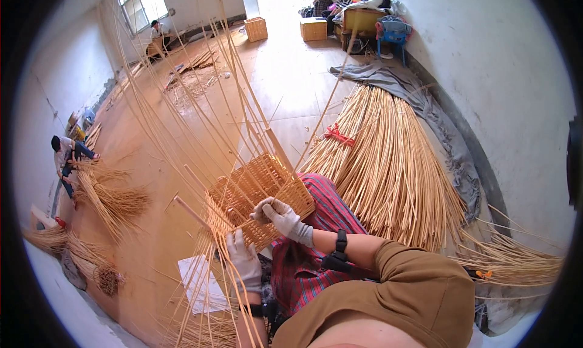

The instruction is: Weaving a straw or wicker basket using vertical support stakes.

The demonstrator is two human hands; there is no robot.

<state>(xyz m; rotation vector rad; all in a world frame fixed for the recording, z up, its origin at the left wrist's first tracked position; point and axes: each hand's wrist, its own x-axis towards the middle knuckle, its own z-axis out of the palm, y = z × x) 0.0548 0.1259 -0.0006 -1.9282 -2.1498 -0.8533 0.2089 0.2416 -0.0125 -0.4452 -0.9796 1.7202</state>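
The right hand (pixel 280 217) — gloved — pinches a wicker strand on the half-woven basket (pixel 258 196) resting on the lap; just below it, the left hand (pixel 243 257) grips the loose upright stakes (pixel 206 287).

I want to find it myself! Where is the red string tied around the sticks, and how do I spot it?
Find the big fan of pale straight canes lying on the floor along the right-hand wall, beside the grey cloth. Near its narrow upper end, a red tie crosses the canes. It is the only bright red band on that bundle; everything around it is straw-coloured.
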